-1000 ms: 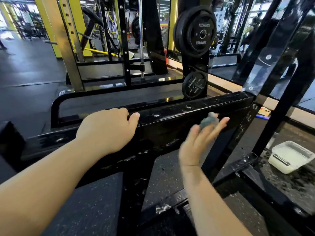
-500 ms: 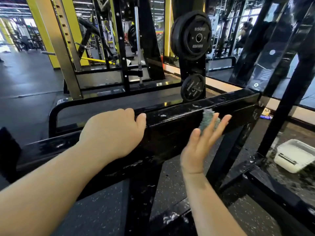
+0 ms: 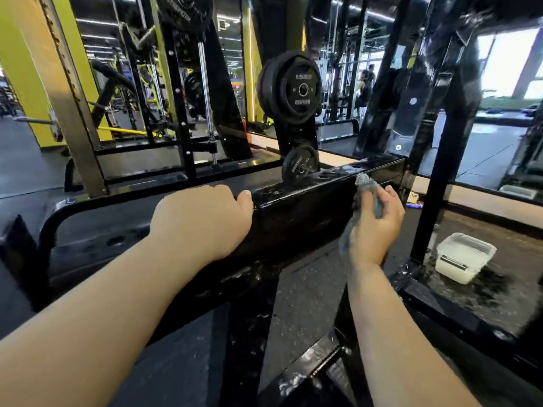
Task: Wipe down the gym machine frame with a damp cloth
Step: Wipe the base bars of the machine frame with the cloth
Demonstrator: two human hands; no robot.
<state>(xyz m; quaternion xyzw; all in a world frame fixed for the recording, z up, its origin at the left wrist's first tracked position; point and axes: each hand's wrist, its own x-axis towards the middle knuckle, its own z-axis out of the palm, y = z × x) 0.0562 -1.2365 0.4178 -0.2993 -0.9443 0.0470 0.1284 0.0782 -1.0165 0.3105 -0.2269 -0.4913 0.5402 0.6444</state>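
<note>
Here, the left hand [image 3: 202, 221] grips the black frame beam [image 3: 302, 212], its fingers curled close together over the top edge. Behind the beam, weight plates [image 3: 291, 89] hang on a post. Further right, the right hand [image 3: 376, 230] presses the grey-blue cloth [image 3: 365, 186] against the beam's near face by its right end, fingers curled round the bunched fabric. A white tub [image 3: 464, 257] sits on the floor at far right.
</note>
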